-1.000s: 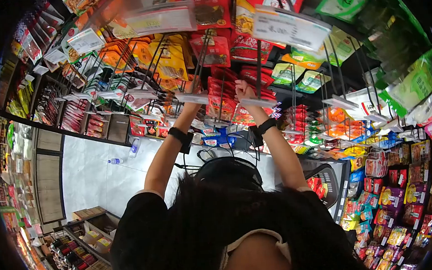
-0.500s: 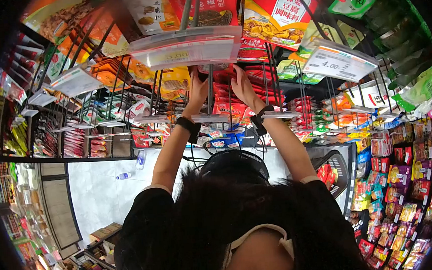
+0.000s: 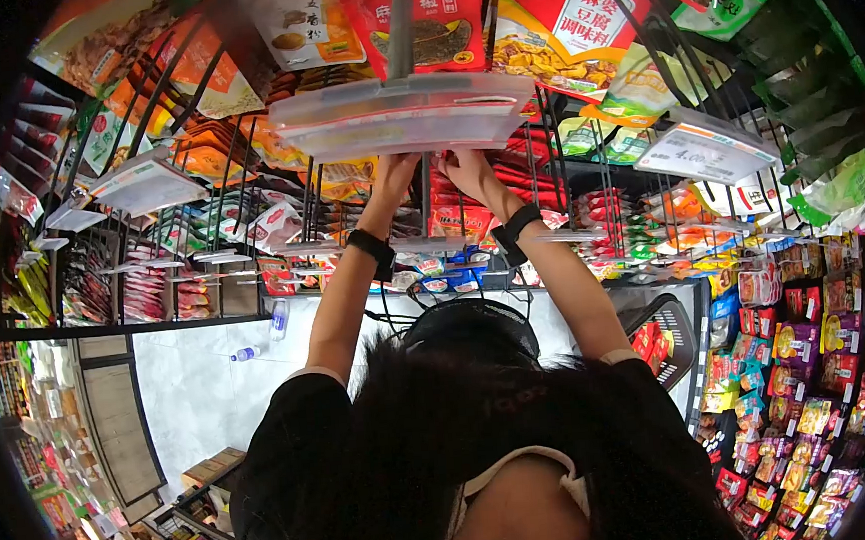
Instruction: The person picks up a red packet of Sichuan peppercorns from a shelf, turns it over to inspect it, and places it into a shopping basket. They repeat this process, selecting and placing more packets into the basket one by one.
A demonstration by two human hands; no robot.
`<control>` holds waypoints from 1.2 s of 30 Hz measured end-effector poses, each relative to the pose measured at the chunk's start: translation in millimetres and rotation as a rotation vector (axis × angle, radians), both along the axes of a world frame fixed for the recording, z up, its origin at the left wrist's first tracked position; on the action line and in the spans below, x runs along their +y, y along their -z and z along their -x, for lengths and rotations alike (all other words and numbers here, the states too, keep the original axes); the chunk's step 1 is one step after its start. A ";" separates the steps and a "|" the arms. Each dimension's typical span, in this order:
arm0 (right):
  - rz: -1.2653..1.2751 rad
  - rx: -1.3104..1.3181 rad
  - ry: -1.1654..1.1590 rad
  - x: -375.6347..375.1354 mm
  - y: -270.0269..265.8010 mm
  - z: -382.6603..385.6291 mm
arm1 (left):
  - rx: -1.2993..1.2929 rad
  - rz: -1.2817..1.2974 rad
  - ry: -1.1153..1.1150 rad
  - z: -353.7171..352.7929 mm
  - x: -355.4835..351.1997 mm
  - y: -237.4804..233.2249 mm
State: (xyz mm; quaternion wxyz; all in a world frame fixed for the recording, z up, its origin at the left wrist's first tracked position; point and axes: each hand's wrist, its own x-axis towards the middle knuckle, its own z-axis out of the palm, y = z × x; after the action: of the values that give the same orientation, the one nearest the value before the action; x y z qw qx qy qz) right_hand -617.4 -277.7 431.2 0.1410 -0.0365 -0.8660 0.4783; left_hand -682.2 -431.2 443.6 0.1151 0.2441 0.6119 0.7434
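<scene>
Both arms reach up into a rack of hanging seasoning packets. My left hand (image 3: pixel 396 179) is just left of a metal display hook, its fingers hidden behind a clear price-tag holder (image 3: pixel 402 114). On the hook's other side is my right hand (image 3: pixel 470 177), with fingers bent inward near the hook and their tips also covered by the holder. Whether either hand grips anything cannot be made out. Red packets (image 3: pixel 527 185) hang beside and below my right hand. Yellow packets (image 3: pixel 346 180) hang left of my left hand. A red pepper packet (image 3: pixel 420 20) hangs above the holder.
Other metal hooks and price tags (image 3: pixel 707 155) jut out around the hands. A black basket (image 3: pixel 674 338) with red packets inside stands on the floor at right. Two bottles (image 3: pixel 246 353) are on the pale floor at left. Shelves of packaged snacks (image 3: pixel 809 344) line the right side.
The view has shifted slightly. The clear tag holder appears lower and further right, now covering more of my fingers. My hands have drawn slightly lower and closer together near the hook.
</scene>
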 end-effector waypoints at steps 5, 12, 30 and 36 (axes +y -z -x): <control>-0.164 0.211 0.192 -7.4 3.5 6.8 | -0.112 -0.010 0.020 -12.5 -10.0 -16.3; 0.113 0.152 0.223 0.5 -27.2 -30.4 | -0.093 0.038 0.062 -42.0 -22.4 -68.1; 0.151 0.115 0.204 -26.7 -27.0 -87.4 | -0.218 0.118 0.165 -64.7 -52.4 -14.4; 0.227 0.037 0.155 -36.9 -31.3 -115.1 | -0.333 -0.043 0.070 -106.8 -61.4 -27.4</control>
State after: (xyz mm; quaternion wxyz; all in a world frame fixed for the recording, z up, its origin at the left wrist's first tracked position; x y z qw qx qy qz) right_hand -502.3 -314.6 462.5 0.1885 -0.1102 -0.7981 0.5616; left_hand -575.4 -492.6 471.0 0.2353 0.1410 0.5597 0.7820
